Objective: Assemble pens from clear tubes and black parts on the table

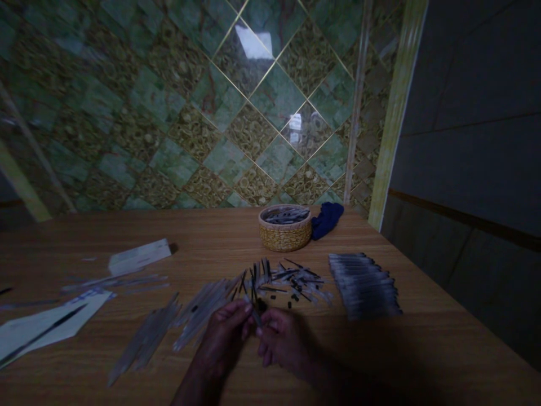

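My left hand point(226, 330) and my right hand point(283, 338) meet at the front middle of the table, fingers closed in a pinch. Between them is a slim greyish pen part point(256, 317), gripped at both ends; its exact shape is dim. Just beyond my fingers lies a loose scatter of pen parts point(291, 279), some black, some clear. Clear pen barrels point(203, 307) lie in a bundle left of my left hand, with another bundle of barrels point(146, 332) farther left. A neat row of pens point(363, 285) with dark ends lies to the right.
A woven basket point(285, 235) filled with pen-like sticks stands at the back, a dark blue cloth point(327, 219) beside it. At left lie a white box point(139, 256), several thin clear sticks and a paper sheet point(82, 318) with a dark pen across it. A tiled wall rises behind.
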Motion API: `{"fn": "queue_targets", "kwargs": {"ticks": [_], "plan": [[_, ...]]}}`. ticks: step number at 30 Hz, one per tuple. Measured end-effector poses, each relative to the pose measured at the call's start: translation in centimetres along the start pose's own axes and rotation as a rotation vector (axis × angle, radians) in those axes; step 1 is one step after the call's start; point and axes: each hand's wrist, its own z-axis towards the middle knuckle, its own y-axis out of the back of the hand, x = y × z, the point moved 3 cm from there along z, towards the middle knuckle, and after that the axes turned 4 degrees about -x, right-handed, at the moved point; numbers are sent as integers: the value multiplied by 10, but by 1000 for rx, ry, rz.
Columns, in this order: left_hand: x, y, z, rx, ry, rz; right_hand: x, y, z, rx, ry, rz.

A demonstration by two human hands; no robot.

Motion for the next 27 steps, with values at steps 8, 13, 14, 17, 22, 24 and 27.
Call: {"fn": "queue_targets", "kwargs": {"ticks": [8, 13, 14, 17, 22, 24, 27], "plan": [[7, 0, 4, -36, 36, 86, 71, 96, 6, -138, 340, -1226], [15, -1, 3, -72, 57, 201, 88, 180, -13, -208, 261, -1535], [15, -2, 3, -69, 49, 229, 86, 196, -17, -221, 248, -1565], [16, -2, 5, -40, 39, 290, 73, 234, -22, -246, 190, -1614], [18, 0, 7, -41, 46, 299, 51, 255, -20, -230, 159, -1631], [18, -1, 6, -46, 42, 292, 46, 257, -21, -242, 153, -1634], [17, -1, 4, -79, 29, 276, 41, 255, -25, -278, 175, -1626]]}}
